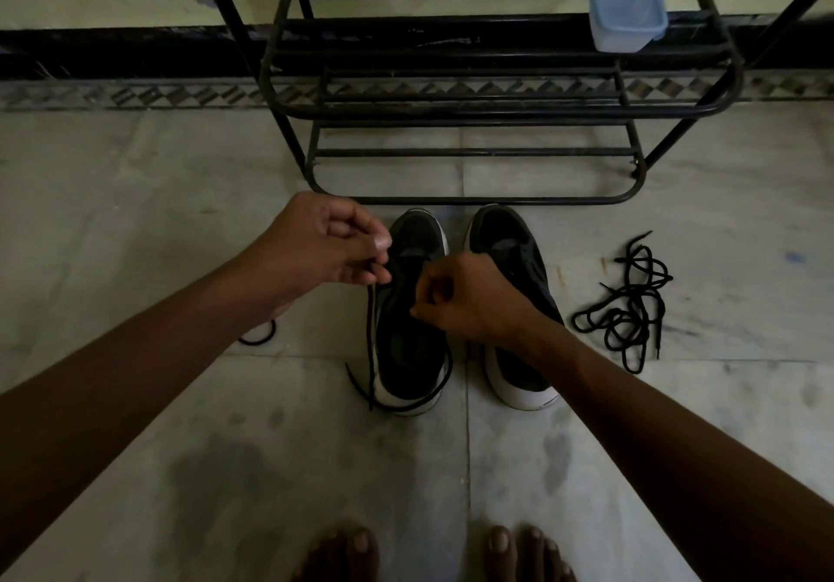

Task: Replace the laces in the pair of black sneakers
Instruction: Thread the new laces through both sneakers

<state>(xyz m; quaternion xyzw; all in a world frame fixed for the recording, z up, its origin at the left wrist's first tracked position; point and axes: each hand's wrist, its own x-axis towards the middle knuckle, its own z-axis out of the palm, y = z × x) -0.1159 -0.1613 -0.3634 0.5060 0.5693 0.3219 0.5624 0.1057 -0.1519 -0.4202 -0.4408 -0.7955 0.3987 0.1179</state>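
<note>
Left sneaker [406, 347] on floor [180, 220] beside right sneaker [514, 261], in front of rack [496, 112]; left hand [325, 243] and right hand [465, 297] each pinch the lace [371, 347] above it, fingers curled; spare laces [632, 310] piled to the right.

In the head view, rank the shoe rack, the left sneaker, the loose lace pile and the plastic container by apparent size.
1. black metal shoe rack
2. left sneaker
3. loose lace pile
4. lidded plastic container; it stands farther from the camera, so its last place is unsure.
</note>
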